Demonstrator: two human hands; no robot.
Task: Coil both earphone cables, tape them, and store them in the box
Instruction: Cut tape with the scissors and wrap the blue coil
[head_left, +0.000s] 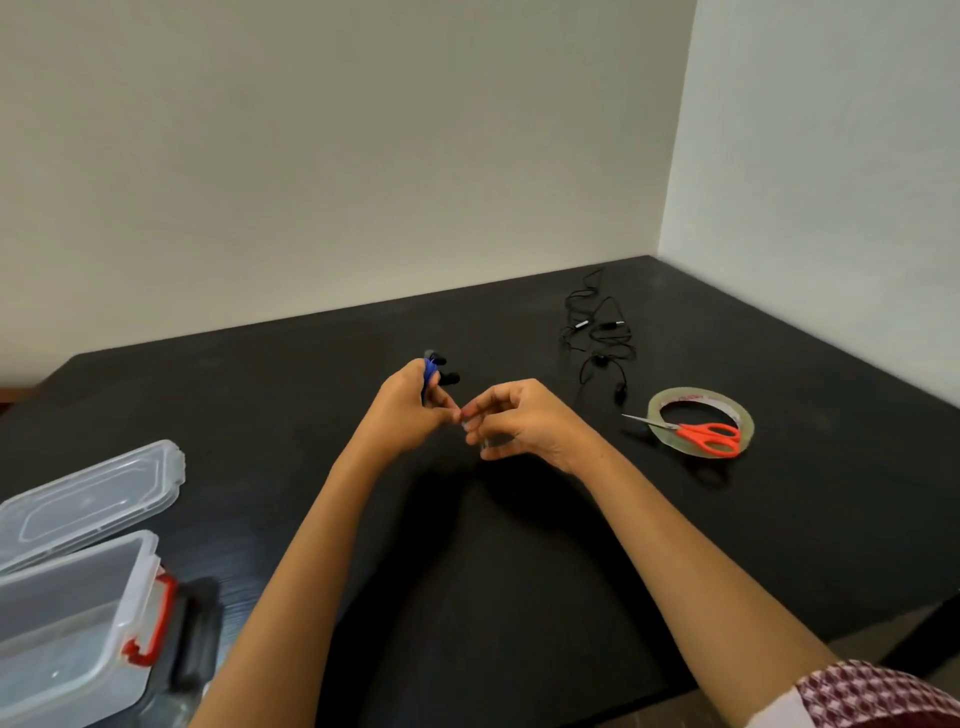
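Two hands meet above the dark table (311, 415). The left hand (405, 410) grips the coiled blue earphone (428, 371). The right hand (519, 421) pinches a small clear strip (487, 441). The black earphone (597, 332) lies loose near the tape roll (675, 397). The open box (93, 587) sits far left.

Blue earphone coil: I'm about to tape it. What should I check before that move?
1. Blue earphone coil gathered in left hand: ok.
2. Right hand holds cut tape: cannot tell; a clear bit shows, blurred.
3. Scissors lying on tape roll, to the right: ok.
4. Box open, lid off behind it: ok.
5. Black earphones coiled: not ok, loose on the table.
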